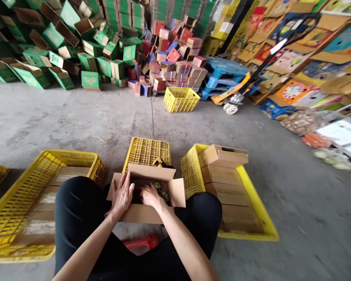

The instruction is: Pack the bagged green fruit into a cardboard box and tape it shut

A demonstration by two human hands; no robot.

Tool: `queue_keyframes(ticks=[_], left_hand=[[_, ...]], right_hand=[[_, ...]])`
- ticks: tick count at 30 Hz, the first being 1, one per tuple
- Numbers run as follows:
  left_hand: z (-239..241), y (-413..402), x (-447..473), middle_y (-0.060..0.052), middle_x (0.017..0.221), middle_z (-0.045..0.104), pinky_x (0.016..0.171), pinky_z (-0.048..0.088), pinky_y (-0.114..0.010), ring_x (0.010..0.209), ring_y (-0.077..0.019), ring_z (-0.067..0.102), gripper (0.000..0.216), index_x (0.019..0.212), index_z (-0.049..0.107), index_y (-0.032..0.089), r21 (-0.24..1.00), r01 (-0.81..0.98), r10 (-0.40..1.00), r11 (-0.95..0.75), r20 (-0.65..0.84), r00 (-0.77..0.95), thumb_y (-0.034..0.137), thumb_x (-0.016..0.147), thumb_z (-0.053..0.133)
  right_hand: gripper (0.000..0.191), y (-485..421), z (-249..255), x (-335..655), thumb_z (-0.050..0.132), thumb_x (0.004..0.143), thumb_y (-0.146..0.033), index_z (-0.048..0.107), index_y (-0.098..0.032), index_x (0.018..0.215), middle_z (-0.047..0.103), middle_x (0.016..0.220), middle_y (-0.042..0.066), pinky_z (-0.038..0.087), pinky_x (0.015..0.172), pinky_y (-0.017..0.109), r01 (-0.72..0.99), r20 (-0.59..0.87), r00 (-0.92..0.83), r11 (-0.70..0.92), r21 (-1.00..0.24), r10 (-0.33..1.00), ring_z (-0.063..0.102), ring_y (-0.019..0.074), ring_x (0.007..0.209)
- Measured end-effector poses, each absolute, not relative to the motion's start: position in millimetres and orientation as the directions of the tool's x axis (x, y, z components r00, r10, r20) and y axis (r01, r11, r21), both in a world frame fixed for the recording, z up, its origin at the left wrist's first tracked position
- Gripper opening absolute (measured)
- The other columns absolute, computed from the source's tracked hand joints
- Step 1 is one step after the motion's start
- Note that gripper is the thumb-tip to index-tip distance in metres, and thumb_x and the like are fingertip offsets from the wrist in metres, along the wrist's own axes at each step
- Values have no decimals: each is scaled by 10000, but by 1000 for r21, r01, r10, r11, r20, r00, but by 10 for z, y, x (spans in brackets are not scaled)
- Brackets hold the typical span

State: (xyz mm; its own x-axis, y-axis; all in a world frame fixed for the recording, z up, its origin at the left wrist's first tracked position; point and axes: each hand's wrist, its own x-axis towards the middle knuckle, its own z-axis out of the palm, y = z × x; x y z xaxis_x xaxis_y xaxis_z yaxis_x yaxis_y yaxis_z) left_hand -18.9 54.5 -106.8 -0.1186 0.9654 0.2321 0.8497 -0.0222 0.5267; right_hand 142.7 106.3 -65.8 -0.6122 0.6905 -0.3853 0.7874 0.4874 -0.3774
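An open brown cardboard box (140, 212) rests between my knees, its flaps spread. My left hand (121, 195) lies on the box's left side with fingers stretched over the rim. My right hand (149, 196) reaches into the box, fingers curled down onto dark contents I cannot make out. Behind the box stands an upturned yellow plastic crate (148, 150).
A yellow crate (251, 218) at my right holds a row of folded cardboard boxes (225, 171). Another yellow crate (20, 203) lies at my left. A red item (142, 242) sits under me. Farther off are green boxes (61, 58), pink boxes (175, 54), a yellow basket (180, 99), a pallet jack (236, 95).
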Motion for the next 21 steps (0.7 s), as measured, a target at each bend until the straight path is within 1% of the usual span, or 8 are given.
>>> queue_keyframes(ticks=[3, 6, 8, 9, 11, 14, 18, 21], left_hand=[[-1066, 543, -187, -103, 1642, 478, 1310, -18, -559, 1564, -285, 360, 629, 1703, 172, 234, 522, 852, 968, -31, 229, -105, 424, 1114, 285], [-1076, 544, -190, -103, 1648, 469, 1309, -18, -561, 1565, -281, 356, 633, 1704, 164, 233, 521, 853, 969, -21, 219, -110, 415, 1113, 299], [-1088, 546, -189, -102, 1645, 474, 1312, -27, -549, 1563, -278, 361, 628, 1703, 176, 237, 527, 850, 968, -17, 220, -117, 405, 1112, 309], [-1095, 548, -187, -100, 1643, 477, 1312, -33, -543, 1561, -277, 364, 625, 1702, 183, 241, 531, 847, 967, -19, 224, -119, 401, 1112, 315], [-1109, 551, -182, -97, 1638, 486, 1311, -41, -542, 1560, -279, 365, 625, 1701, 189, 247, 536, 843, 966, -29, 233, -115, 400, 1111, 328], [-1123, 551, -178, -104, 1633, 493, 1307, -33, -557, 1562, -282, 360, 629, 1701, 185, 239, 534, 844, 965, -43, 241, -103, 408, 1112, 328], [-1115, 540, -184, -121, 1638, 482, 1302, -9, -577, 1565, -287, 353, 629, 1701, 180, 219, 530, 847, 963, -52, 252, -99, 413, 1116, 308], [-1099, 538, -184, -123, 1632, 490, 1303, -7, -569, 1561, -287, 362, 629, 1701, 180, 226, 534, 844, 963, -58, 252, -94, 409, 1114, 313]], right_hand=[[314, 1013, -607, 1506, 595, 973, -200, 781, -287, 1211, 733, 1354, 74, 309, 1233, 541, 756, -352, -648, 510, -411, 675, 570, 297, 1367], [368, 946, -552, 1672, 574, 1006, -290, 702, -352, 1345, 565, 1578, 20, 329, 1223, 559, 760, -303, -624, 469, -449, 720, 431, 304, 1500], [506, 916, -547, 1853, 633, 947, -225, 632, -284, 1450, 437, 1669, 98, 369, 1184, 595, 875, -342, -434, 300, -380, 834, 366, 379, 1535], [619, 910, -555, 1945, 636, 915, -153, 561, -252, 1522, 416, 1674, 145, 406, 1161, 559, 928, -377, -302, 180, -325, 876, 407, 390, 1512], [757, 914, -578, 2068, 575, 913, -69, 384, -183, 1637, 566, 1529, 237, 492, 1071, 455, 961, -425, -165, 47, -274, 890, 628, 353, 1318], [675, 908, -613, 1954, 492, 973, -96, 381, -154, 1636, 748, 1256, 207, 514, 1024, 397, 960, -417, -153, 36, -276, 896, 705, 322, 1196], [650, 828, -655, 1492, 631, 962, -281, 466, -307, 1590, 723, 1362, 113, 519, 1033, 378, 921, -377, -278, 134, -366, 884, 640, 307, 1290], [479, 793, -693, 1401, 549, 1022, -357, 587, -273, 1492, 709, 1380, 134, 546, 984, 438, 928, -369, -252, 114, -355, 895, 589, 333, 1335]])
